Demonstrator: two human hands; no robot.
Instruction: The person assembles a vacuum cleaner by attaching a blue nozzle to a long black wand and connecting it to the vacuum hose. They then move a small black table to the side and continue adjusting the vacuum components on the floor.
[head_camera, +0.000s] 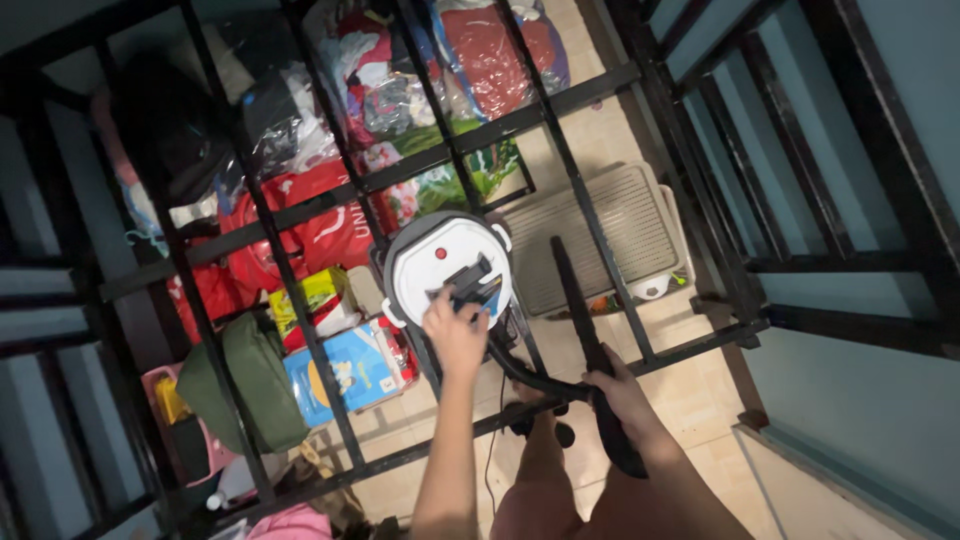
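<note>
A round white and grey vacuum cleaner (440, 255) with a red button sits on the tiled floor below me. My left hand (455, 325) grips the black carry handle on its lid. My right hand (620, 392) is closed around the black suction tube (580, 310), whose hose curves back to the vacuum. My bare legs show at the bottom of the view.
A black metal bed frame (300, 210) with bare slats crosses the view. Under it lie red and clear plastic bags (320, 235), a green bag (255, 385), a blue box (345, 372) and a beige slatted plastic tray (605, 230). Grey walls close in on the right.
</note>
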